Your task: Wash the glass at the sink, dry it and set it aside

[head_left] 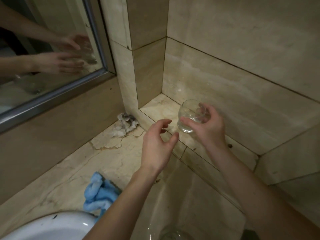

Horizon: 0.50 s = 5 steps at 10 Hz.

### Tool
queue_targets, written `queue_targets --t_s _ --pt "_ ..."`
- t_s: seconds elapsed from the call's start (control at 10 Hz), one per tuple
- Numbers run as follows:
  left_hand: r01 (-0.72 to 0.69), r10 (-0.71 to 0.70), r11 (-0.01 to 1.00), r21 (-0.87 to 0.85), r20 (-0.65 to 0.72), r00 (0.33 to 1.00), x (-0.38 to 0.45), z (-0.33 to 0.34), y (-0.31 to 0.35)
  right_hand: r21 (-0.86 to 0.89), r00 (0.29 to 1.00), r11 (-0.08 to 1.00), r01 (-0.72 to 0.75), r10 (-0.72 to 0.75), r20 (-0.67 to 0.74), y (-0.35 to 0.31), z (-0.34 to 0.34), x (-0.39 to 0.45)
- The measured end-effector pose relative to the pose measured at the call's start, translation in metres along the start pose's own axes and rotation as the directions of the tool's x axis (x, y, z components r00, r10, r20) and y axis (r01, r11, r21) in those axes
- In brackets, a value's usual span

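The glass (190, 116) is held by the right hand (206, 125), fingers curled round its wall, at the raised ledge (155, 110) in the desk's far right corner; whether its base rests there cannot be told. The left hand (158, 144) is released, fingers loosely curved, grasping nothing. The glass is judged light, rigid, fragile and slippery when wet; a full grip round the lower wall is advised.

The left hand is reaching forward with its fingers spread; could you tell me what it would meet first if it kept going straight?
Most likely the glass held by the right hand on the ledge; the left hand points towards it, though depth is unclear.
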<state>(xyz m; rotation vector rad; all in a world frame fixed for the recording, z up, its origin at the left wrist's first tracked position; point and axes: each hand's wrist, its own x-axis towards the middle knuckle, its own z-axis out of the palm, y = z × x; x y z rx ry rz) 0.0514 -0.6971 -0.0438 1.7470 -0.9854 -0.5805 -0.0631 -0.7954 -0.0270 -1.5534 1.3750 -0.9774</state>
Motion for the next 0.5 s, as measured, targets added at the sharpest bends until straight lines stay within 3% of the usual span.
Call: queue_targets --t_s 0.4,0.5 --pt "-0.013 0.013 1.000 -0.006 -0.002 1.000 0.0052 0.0048 -0.0011 0.009 0.999 0.999 0.031 -0.031 0.033 0.0016 0.0001 0.0010" --pt "0.009 -0.009 1.000 -0.012 -0.017 1.000 0.0051 0.0038 -0.0005 -0.063 0.995 0.995 0.071 -0.075 -0.062 -0.0001 -0.0011 -0.0037"
